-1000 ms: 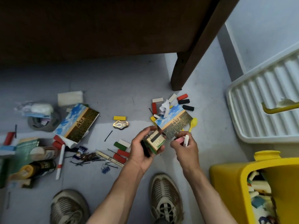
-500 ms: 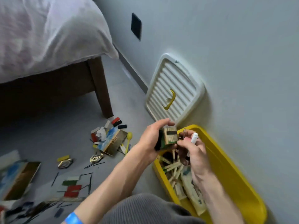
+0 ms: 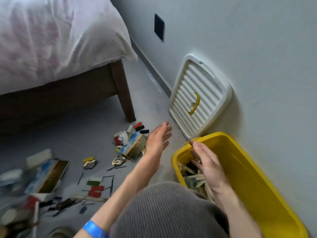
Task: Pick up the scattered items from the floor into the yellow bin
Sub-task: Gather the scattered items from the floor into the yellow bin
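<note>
Head view. The yellow bin stands on the floor against the wall, partly filled with small items. The right hand reaches into it, fingers relaxed, holding nothing. The left hand hovers flat and empty above the floor. Scattered items lie near the bed leg; a white lid leans on the wall.

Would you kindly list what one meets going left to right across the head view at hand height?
Blue-and-gold box on the floor → yellow block → gold clip → left hand → right hand → yellow bin.
</note>
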